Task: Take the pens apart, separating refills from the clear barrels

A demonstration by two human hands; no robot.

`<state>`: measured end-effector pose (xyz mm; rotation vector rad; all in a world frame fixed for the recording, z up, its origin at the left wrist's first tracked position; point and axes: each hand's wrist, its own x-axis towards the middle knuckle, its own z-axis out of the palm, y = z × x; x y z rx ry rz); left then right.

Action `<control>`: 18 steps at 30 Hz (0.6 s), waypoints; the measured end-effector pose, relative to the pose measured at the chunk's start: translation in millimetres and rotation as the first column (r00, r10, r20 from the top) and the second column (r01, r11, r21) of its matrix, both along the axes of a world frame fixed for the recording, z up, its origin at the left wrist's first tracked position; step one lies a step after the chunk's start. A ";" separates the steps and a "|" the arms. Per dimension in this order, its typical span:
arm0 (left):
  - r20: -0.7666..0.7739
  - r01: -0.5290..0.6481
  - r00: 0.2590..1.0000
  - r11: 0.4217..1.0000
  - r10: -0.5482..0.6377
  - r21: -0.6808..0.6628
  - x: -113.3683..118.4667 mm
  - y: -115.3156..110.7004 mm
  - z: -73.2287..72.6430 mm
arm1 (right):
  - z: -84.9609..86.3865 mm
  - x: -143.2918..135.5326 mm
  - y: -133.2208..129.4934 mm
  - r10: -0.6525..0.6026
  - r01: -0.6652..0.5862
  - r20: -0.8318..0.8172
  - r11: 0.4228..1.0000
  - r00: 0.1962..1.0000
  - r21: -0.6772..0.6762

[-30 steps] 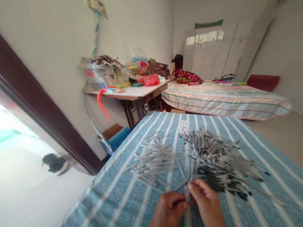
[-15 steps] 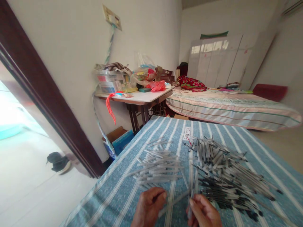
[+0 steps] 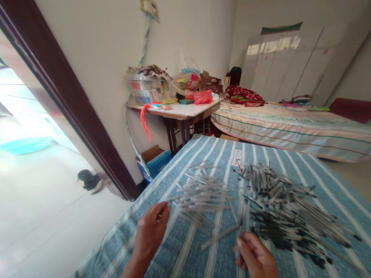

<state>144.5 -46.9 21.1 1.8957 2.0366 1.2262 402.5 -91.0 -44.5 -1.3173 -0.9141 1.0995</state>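
Observation:
My left hand (image 3: 151,228) is at the left edge of a loose pile of translucent tubes (image 3: 204,197), thumb and forefinger closed at the end of one long tube that sticks out. My right hand (image 3: 255,253) pinches a few slim sticks (image 3: 242,224), some clear and one dark, pointing away from me. Just left of it, a single tube (image 3: 220,236) lies slanted on the striped blue cloth (image 3: 174,247). To the right spreads a bigger heap of grey tubes with dark tips (image 3: 307,212), with black thin pieces (image 3: 286,235) at its near side.
A side table (image 3: 185,110) against the wall carries a plastic box (image 3: 146,89) and bags. Behind is a bed (image 3: 278,123) with a striped cover. A blue carton (image 3: 158,164) and a dark shoe (image 3: 89,181) are on the floor at the left.
My left hand has moved left and away from me, from beside my right hand to the pile's left edge. My right hand still holds its sticks. The view has shifted slightly.

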 end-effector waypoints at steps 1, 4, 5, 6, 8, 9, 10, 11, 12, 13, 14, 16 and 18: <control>-0.026 -0.055 0.998 0.998 0.055 0.008 -9.9 -2.5 0.0 | 2.7 1.6 -1.6 0.002 -0.002 0.009 1.000 1.000 -0.003; -0.114 -0.181 0.977 0.983 0.181 0.010 -29.4 -16.0 -7.0 | 7.8 6.4 -5.3 0.016 -0.016 0.048 1.000 0.999 -0.011; -0.142 -0.200 0.970 0.980 0.198 0.004 -32.1 -22.1 -11.4 | 8.9 8.0 -6.3 0.019 -0.018 0.066 1.000 0.998 -0.015; -0.169 -0.204 0.965 0.979 0.201 -0.001 -33.5 -28.9 -16.4 | 9.8 9.6 -7.2 0.021 -0.019 0.086 1.000 0.996 -0.024; -0.222 -0.175 0.960 0.984 0.169 -0.008 -35.0 -43.5 -26.1 | 11.6 12.5 -9.0 0.024 -0.018 0.126 0.999 0.992 -0.048; -0.252 -0.157 0.956 0.988 0.151 -0.004 -36.6 -51.0 -30.4 | 12.4 13.9 -9.9 0.023 -0.014 0.144 0.998 0.989 -0.061; -0.282 -0.151 0.948 0.988 0.147 0.009 -39.5 -58.3 -34.2 | 13.1 15.4 -10.6 0.019 -0.008 0.160 0.997 0.987 -0.070; -0.309 -0.173 0.935 0.984 0.175 0.033 -43.9 -65.1 -37.5 | 13.5 16.9 -11.2 0.013 0.001 0.174 0.997 0.985 -0.077; -0.325 -0.225 0.917 0.972 0.233 0.062 -49.4 -71.2 -40.5 | 13.5 18.6 -11.5 0.007 0.008 0.189 0.997 0.982 -0.081; -0.324 -0.299 0.894 0.950 0.311 0.089 -55.4 -76.2 -43.6 | 13.0 20.6 -11.5 0.002 0.016 0.202 0.996 0.979 -0.085; -0.302 -0.377 0.870 0.920 0.390 0.104 -61.2 -79.9 -46.9 | 12.1 22.8 -11.2 0.001 0.019 0.215 0.996 0.977 -0.092; -0.195 -0.507 0.836 0.858 0.514 0.089 -68.9 -83.0 -54.4 | 9.2 27.8 -10.1 0.014 0.014 0.241 0.994 0.970 -0.113; -0.034 -0.563 0.825 0.825 0.565 0.041 -69.0 -81.8 -62.2 | 6.0 32.7 -9.3 0.039 0.000 0.270 0.990 0.962 -0.143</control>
